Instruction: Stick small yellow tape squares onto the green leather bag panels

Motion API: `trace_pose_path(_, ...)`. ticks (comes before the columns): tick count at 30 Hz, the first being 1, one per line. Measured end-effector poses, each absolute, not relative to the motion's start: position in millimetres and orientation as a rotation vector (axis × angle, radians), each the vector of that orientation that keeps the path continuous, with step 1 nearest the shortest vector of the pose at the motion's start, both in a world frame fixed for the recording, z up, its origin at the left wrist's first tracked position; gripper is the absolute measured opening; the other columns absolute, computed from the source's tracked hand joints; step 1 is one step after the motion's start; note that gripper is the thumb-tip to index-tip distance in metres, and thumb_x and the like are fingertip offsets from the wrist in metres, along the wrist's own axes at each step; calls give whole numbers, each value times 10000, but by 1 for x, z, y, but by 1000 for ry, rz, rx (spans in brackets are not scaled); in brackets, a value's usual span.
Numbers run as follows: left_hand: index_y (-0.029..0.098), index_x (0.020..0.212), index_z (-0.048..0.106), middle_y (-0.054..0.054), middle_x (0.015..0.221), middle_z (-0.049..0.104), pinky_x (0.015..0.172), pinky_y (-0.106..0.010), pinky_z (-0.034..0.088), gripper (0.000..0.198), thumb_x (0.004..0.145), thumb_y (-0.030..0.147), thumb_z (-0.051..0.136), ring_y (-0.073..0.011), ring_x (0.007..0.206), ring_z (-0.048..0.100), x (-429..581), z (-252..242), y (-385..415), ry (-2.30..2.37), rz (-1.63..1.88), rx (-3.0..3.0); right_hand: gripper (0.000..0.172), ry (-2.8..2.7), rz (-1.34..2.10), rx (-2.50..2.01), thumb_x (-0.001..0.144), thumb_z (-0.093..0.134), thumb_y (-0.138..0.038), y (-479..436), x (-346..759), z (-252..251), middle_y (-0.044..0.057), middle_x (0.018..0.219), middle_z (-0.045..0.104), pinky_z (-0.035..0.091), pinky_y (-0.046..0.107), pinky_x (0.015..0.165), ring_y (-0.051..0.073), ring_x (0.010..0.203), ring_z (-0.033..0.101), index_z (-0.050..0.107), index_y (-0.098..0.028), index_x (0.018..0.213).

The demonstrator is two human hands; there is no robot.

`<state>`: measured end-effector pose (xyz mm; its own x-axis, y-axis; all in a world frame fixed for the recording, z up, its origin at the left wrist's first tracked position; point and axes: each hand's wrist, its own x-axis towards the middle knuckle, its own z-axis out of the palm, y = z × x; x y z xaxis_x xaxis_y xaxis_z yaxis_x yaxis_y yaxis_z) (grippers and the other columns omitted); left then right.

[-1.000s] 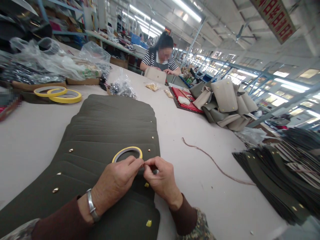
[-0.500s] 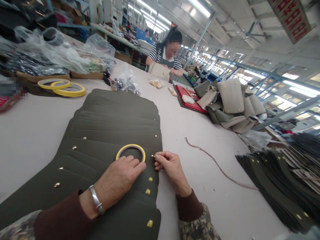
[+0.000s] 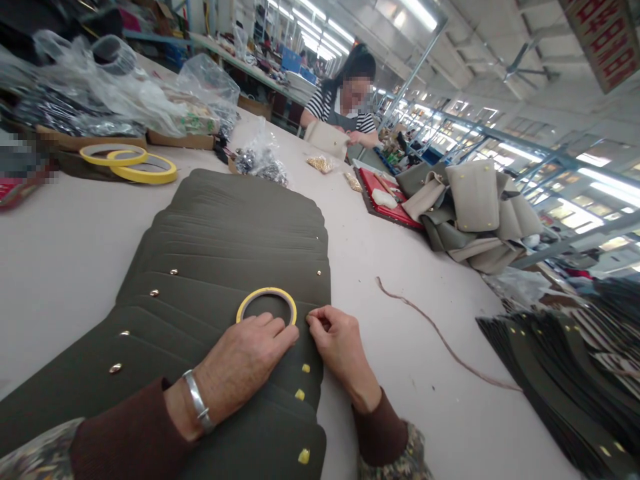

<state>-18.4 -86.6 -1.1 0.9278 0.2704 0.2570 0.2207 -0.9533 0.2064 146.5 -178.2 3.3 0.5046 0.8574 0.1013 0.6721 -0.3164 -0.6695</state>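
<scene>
My left hand (image 3: 245, 360), closed, grips a roll of yellow tape (image 3: 267, 291) over a fanned stack of dark green leather pieces (image 3: 220, 257). At the stack's right edge my right hand (image 3: 337, 343) is pinched, its fingertips on a small bit of yellow tape, mostly hidden, against the leather. Small yellow tape pieces (image 3: 299, 395) cover spots along that edge below the hand. Farther up, a gold stud (image 3: 319, 273) shows bare. Several more gold studs (image 3: 155, 293) run down the left side of the stack.
Two more tape rolls (image 3: 143, 168) lie at the back left, near plastic bags (image 3: 120, 87). A cord (image 3: 440, 333) crosses the table at right. Beige and green leather pieces (image 3: 475, 197) are heaped beyond it; dark strips (image 3: 555, 380) fill the right edge. A co-worker (image 3: 345, 100) handles a beige piece opposite.
My right fingertips have come onto the gold stud at the edge, which now is covered. The left hand keeps the tape roll. The whole view has shifted slightly.
</scene>
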Motion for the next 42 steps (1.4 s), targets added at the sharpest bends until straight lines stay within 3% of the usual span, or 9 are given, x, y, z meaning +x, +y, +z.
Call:
trace_pose_path(5, 214, 898, 581, -13, 814, 619, 666, -357, 424, 88, 912, 137, 540, -214, 743, 556, -20, 1, -88, 398, 373, 2929, 153, -1156, 333, -2124, 822, 642, -237, -185, 151, 0, -33, 606, 642, 455, 251, 590, 151, 552, 609, 656, -192, 968)
trace_pose_path(8, 213, 909, 582, -14, 827, 624, 661, -352, 426, 98, 898, 120, 553, -213, 747, 555, -21, 4, -89, 389, 362, 2931, 83, -1091, 407, -2057, 859, 620, -272, -195, 153, -1, -29, 608, 635, 454, 238, 559, 141, 539, 604, 651, -194, 854)
trace_pose_path(14, 210, 876, 573, -12, 817, 625, 645, -344, 423, 107, 864, 104, 588, -209, 733, 555, -22, 6, -90, 291, 362, 2950, 156, -1303, 190, -2066, 892, 578, -227, -196, 144, -6, 35, 794, 720, 460, 260, 708, 168, 729, 652, 712, -198, 816)
trace_pose_path(23, 204, 853, 556, -3, 763, 612, 598, -318, 443, 137, 907, 103, 479, -182, 658, 573, -21, 6, -86, 191, 576, 2908, 153, -1272, 281, -2262, 821, 624, -207, -180, 140, 8, -1, 611, 660, 392, 230, 573, 132, 556, 584, 671, -192, 676)
trace_pose_path(26, 194, 930, 577, -8, 775, 644, 615, -301, 481, 189, 930, 97, 415, -178, 684, 615, -22, 7, -81, 214, 667, 2893, 154, -1294, 432, -2282, 802, 628, -209, -187, 140, 12, -5, 592, 655, 374, 229, 545, 132, 543, 581, 665, -196, 654)
trace_pose_path(30, 176, 1075, 574, -29, 868, 721, 648, -250, 527, 232, 976, 153, 365, -149, 734, 684, -21, 4, -75, 241, 876, 2773, 19, -1226, 461, -2213, 773, 665, -201, -190, 143, 10, -25, 582, 634, 389, 237, 551, 135, 539, 571, 682, -196, 779)
trace_pose_path(34, 165, 1150, 558, -40, 965, 760, 703, -203, 552, 234, 999, 259, 405, -130, 772, 724, -20, 2, -75, 290, 973, 2691, 88, -1101, 493, -1828, 827, 639, -238, -192, 144, 11, 14, 718, 691, 476, 242, 605, 140, 625, 619, 692, -174, 854)
trace_pose_path(38, 144, 1296, 477, -78, 1072, 753, 719, -212, 566, 336, 1003, 288, 399, -159, 855, 738, -20, 1, -79, 289, 919, 2753, 153, -1325, 340, -1517, 848, 622, -183, -195, 140, 16, 54, 889, 710, 517, 255, 704, 146, 744, 638, 699, -175, 980)
trace_pose_path(42, 117, 1333, 419, -105, 1034, 758, 669, -230, 570, 378, 1009, 305, 373, -179, 810, 743, -17, -1, -83, 295, 921, 2794, 123, -1509, 166, -1467, 866, 598, -138, -194, 137, 16, 55, 849, 697, 510, 259, 719, 151, 762, 629, 683, -180, 943)
